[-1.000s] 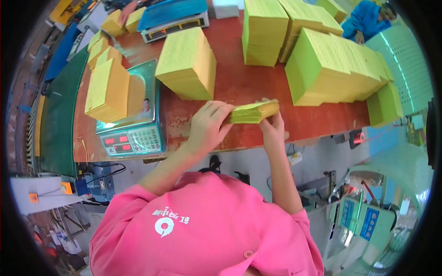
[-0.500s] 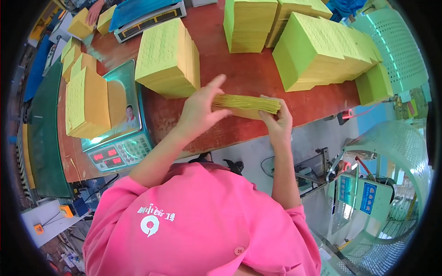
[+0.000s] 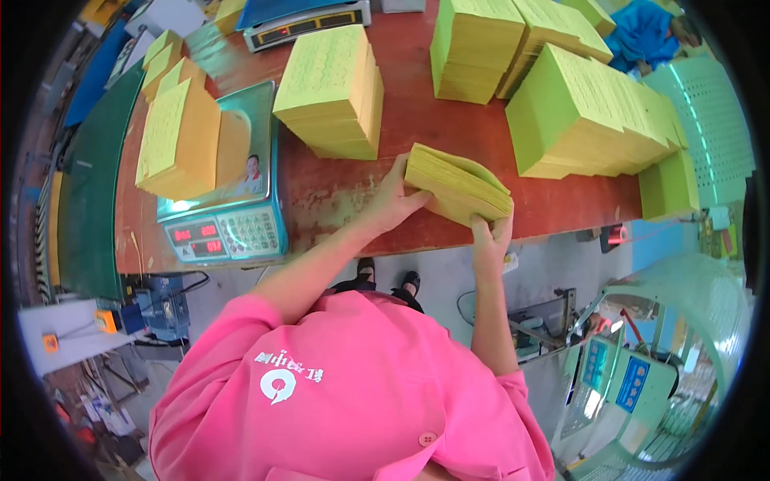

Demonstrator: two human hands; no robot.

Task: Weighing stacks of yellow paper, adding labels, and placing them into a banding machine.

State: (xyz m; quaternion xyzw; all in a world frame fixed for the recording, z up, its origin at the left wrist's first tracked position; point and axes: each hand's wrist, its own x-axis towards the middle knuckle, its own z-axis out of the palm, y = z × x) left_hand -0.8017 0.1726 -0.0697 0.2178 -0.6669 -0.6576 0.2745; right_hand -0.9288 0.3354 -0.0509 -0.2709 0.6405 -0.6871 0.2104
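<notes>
Red-brown paint, scuffed through in patches, covered the worktable [image 3: 413, 96], and a grey floor [image 3: 321, 290] showed beyond its near edge. Just above that edge, in front of the person in the pink shirt [image 3: 361, 401], a thin bundle of yellow sheets [image 3: 451, 196] was held between two bare hands, slanting so that its right end came nearer the body than its left. Its upper edges showed as fine layers, and the rearmost sheets bowed away from the rest. The left hand [image 3: 393, 200] was partly closed around the left end, thumb against the near face and fingers behind. The right hand [image 3: 491, 232] pinched the lower right corner, its thumb also pressed on the near face; its other fingers were mostly hidden. Whether the bundle touched the table could not be told. To the left sat a digital scale [image 3: 228, 228] with glowing red digits, a leaning yellow stack [image 3: 180, 140] on its plate. Between scale and hands, farther back, stood a taller yellow block [image 3: 325, 88]. On the right, a row of yellow stacks [image 3: 593, 120] pressed close together, and past them a co-worker in blue [image 3: 642, 36] bent forward.
</notes>
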